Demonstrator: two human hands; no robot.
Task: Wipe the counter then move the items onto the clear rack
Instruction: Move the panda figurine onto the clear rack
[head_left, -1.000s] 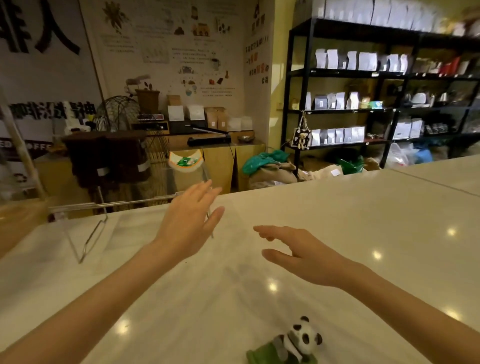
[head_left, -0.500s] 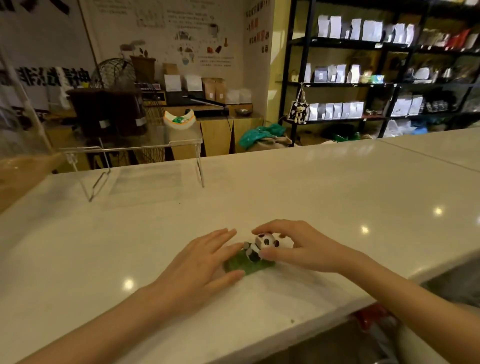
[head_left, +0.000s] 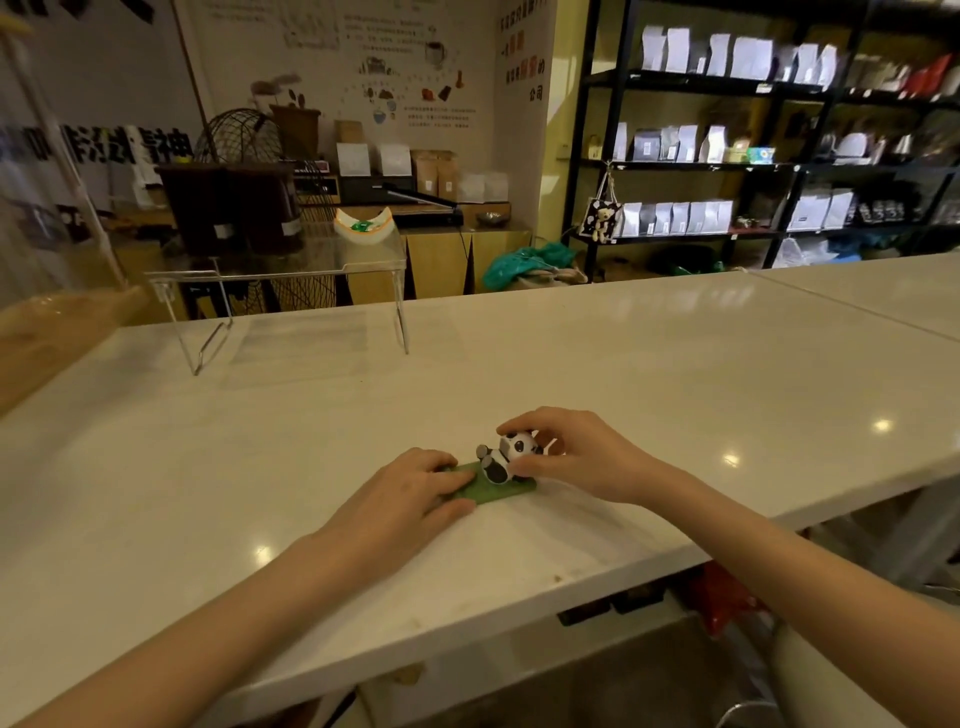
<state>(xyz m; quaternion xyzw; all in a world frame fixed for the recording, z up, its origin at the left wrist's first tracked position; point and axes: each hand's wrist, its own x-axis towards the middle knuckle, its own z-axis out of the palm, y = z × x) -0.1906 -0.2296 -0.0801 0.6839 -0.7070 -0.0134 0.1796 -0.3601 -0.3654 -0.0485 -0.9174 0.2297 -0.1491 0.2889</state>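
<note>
White counter (head_left: 623, 364); panda figurine (head_left: 506, 460) between right hand (head_left: 576, 457) fingertips; left hand (head_left: 410, 499) flat on its green base.

A small shop, most likely one selling coffee or tea, is shown. At 1 to 2 o'clock a tall black shelf unit (head_left: 727, 161) is seen, lined with rows of white and grey stand-up pouches (head_left: 675, 218) of the kind used for packaged goods. At 12 o'clock the wall is covered by a poster (head_left: 395, 62) with drawings of cups and beans and printed text. Below it, brown paper bags (head_left: 436, 174) are stood on a wooden cabinet (head_left: 441, 260). A long pale desk (head_left: 623, 364), like a service counter, is stretched across the foreground, with a clear display rack (head_left: 280, 270) set on it at 11 o'clock.
</note>
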